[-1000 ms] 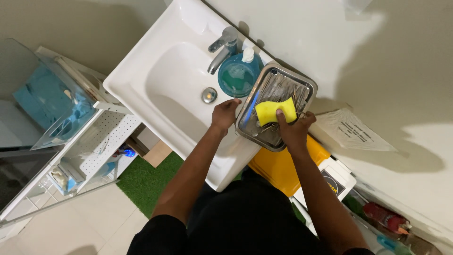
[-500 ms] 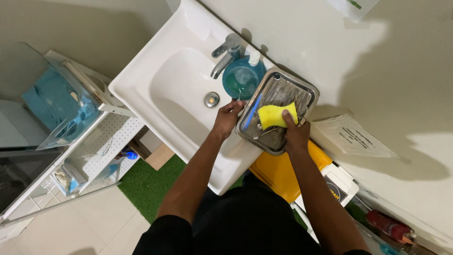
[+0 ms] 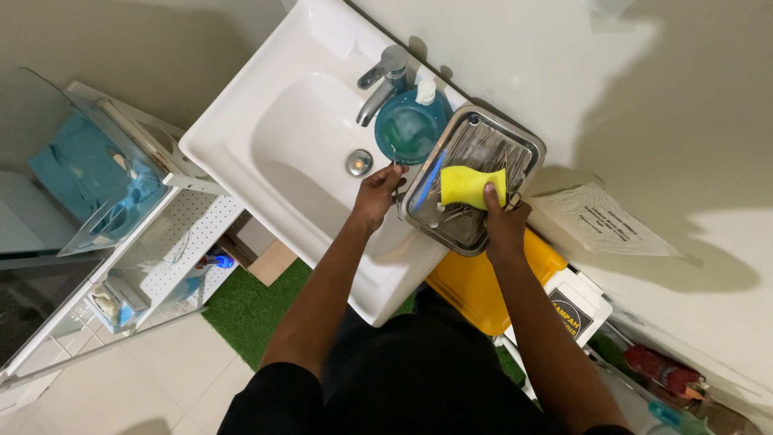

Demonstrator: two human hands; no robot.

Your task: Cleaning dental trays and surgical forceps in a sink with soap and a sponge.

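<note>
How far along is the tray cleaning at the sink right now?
Done: the metal tray sits on the sink rim, with slim instruments lying in it. In hand: the right hand presses a yellow sponge into the tray while the left hand grips a thin tool at the tray's edge. Left, probably: no water runs from the tap, so rinsing looks undone.

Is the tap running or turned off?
Off, as far as the view shows: no stream falls from the faucet, and the white sink basin around the drain looks dry. Small drips would be too fine to see.
</note>
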